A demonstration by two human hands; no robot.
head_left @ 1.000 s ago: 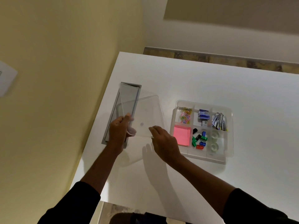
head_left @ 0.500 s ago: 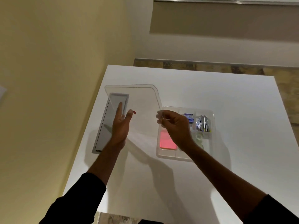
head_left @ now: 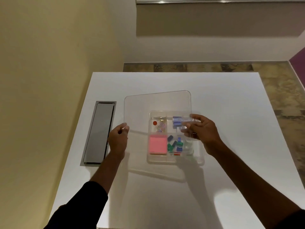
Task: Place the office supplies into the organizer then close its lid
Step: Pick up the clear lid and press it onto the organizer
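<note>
The supplies are already sorted into the clear organizer (head_left: 175, 160), which sits on the white table (head_left: 165, 195): a pink sticky-note pad (head_left: 158, 145) in the near-left compartment, coloured paper clips (head_left: 160, 125) behind it, green, blue and black binder clips (head_left: 175, 145) in the middle, and blue staple boxes (head_left: 177, 120) toward the back. The right-hand compartments are largely hidden by the right hand (head_left: 202, 131).

The transparent lid (head_left: 156, 106) is held above the table, tilted and offset to the left of the organizer, so that only its right part overlaps the tray. Its left edge is pinched in a closed grip by the left hand (head_left: 118, 138), and its right edge is clasped between thumb and fingers of the right hand. A small red dot (head_left: 154, 123) is seen on or through the lid; which cannot be told.

The placing stage is judged complete. What is left is the closing: the lid must be shifted rightward, squared with the organizer's rim and lowered until seated. A grey metal cable hatch (head_left: 99, 133) is set into the table on the left, apart from the work.
</note>
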